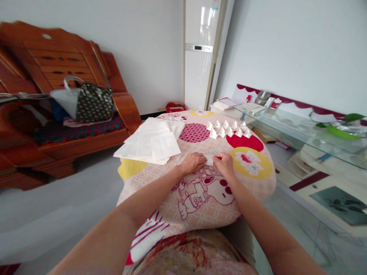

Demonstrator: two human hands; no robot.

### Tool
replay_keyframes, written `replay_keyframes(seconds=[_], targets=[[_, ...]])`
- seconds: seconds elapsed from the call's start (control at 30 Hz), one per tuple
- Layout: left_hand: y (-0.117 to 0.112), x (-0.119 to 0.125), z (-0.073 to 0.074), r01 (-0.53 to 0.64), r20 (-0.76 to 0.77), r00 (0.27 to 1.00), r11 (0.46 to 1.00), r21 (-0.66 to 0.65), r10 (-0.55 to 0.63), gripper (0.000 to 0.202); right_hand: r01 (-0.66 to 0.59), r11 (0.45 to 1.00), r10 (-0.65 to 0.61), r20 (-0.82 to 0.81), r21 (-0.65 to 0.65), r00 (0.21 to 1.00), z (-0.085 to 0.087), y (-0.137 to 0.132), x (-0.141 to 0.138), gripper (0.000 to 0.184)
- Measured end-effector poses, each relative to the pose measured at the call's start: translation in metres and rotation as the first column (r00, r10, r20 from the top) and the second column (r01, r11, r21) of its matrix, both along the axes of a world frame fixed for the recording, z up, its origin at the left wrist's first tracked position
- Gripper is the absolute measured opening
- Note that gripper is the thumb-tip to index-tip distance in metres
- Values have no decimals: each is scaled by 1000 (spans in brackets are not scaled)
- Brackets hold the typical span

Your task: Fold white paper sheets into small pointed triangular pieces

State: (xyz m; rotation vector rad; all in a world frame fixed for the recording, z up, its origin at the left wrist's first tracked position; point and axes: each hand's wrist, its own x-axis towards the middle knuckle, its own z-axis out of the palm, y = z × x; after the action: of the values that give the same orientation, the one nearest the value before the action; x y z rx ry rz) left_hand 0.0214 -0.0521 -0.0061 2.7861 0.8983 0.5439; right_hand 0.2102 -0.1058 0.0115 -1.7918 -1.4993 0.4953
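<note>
My left hand (pixel 192 162) and my right hand (pixel 224 163) rest close together on a table covered with a pink cartoon-print cloth (pixel 200 191). Both press with curled fingers on a small white piece of paper (pixel 210 159) lying between them. A stack of white paper sheets (pixel 151 142) lies to the left of my hands. Beyond my hands, several small folded white paper shapes (pixel 228 130) stand in rows on the cloth.
A wooden sofa (pixel 57 114) with a dark patterned bag (pixel 91 101) stands at the left. A tall white appliance (pixel 200 57) stands in the far corner. A glass shelf unit (pixel 301 130) with books and dishes runs along the right.
</note>
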Motion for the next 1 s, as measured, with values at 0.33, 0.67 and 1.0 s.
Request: replay_keyframes(seconds=[0.33, 0.67, 1.0], targets=[[-9, 0, 8, -115, 92, 989, 993, -1, 114, 15, -305, 898, 176, 379, 316, 909, -25, -4, -4, 23], [-12, -9, 19, -125, 347, 919, 972, -199, 189, 11, -207, 926, 255, -118, 316, 960, -14, -6, -2, 19], [4, -23, 18, 5, 611, 680, 832, -555, 404, 23, -36, 991, 115, -658, 132, 745, -12, -6, 5, 23]])
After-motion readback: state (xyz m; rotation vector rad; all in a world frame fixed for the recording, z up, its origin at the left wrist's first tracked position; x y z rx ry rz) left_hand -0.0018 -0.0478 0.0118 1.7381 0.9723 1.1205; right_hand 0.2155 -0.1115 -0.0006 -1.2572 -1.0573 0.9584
